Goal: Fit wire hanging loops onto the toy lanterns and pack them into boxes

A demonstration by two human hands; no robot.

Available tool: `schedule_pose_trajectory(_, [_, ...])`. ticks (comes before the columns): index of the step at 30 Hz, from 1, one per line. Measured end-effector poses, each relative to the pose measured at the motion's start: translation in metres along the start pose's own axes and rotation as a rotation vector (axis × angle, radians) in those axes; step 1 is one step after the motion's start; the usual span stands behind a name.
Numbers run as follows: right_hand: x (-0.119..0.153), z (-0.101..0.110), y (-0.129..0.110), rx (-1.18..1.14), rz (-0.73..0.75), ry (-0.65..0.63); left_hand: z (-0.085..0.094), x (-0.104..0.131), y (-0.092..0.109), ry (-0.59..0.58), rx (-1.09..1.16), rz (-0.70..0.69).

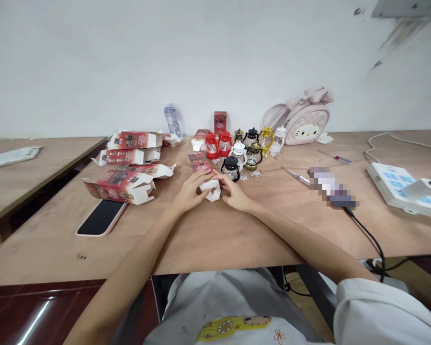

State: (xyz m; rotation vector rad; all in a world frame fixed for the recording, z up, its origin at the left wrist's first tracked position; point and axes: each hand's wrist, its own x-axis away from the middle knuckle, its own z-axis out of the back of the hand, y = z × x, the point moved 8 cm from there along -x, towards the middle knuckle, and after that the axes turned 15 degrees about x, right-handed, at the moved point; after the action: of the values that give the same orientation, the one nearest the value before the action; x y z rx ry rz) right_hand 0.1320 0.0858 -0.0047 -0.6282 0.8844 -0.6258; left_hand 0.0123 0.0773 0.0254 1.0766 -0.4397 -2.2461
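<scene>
Between my hands is a small red printed cardboard box [211, 192], its white end towards me. My left hand [191, 192] holds it from the left, with the thumb at the near end and the fingers over the top. My right hand [236, 196] is curled against its right side, fingertips on its upper edge. Just beyond my hands are several miniature lanterns: a black lantern [230, 167], a white lantern [239, 154], a bronze lantern [253, 156] and red lanterns [211, 146]. Whether anything is inside the box I cannot see.
Unfolded red boxes [117, 184] are stacked at left, near a phone [101, 218]. A bottle [171, 120], an upright box [220, 121] and a pink bag [305, 125] stand along the wall. At right lie screwdrivers [296, 176], a blurred device [330, 187] and a power strip [402, 187].
</scene>
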Motion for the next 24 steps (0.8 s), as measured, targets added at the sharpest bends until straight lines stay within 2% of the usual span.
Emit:
schedule_pose_trajectory(3, [0.000, -0.003, -0.001, 0.078, 0.000, -0.033, 0.002, 0.000, -0.001, 0.007, -0.001, 0.005])
schedule_pose_trajectory(7, [0.002, 0.001, 0.007, 0.000, -0.108, 0.050, 0.005, 0.000, 0.000, 0.058, 0.033, 0.016])
schedule_pose_trajectory(11, [0.004, 0.011, 0.008, 0.011, -0.127, 0.193, 0.015, 0.001, 0.001, 0.204, 0.127, 0.059])
schedule_pose_trajectory(15, [0.005, 0.016, -0.006, 0.170, -0.057, 0.230, 0.021, 0.003, -0.003, 0.316, 0.241, 0.146])
schedule_pose_trajectory(20, [0.006, 0.014, -0.009, 0.186, -0.083, 0.210, 0.021, 0.004, -0.006, 0.351, 0.300, 0.196])
schedule_pose_trajectory(24, [0.007, 0.014, -0.001, 0.119, -0.157, 0.265, 0.020, 0.004, -0.005, 0.348, 0.302, 0.195])
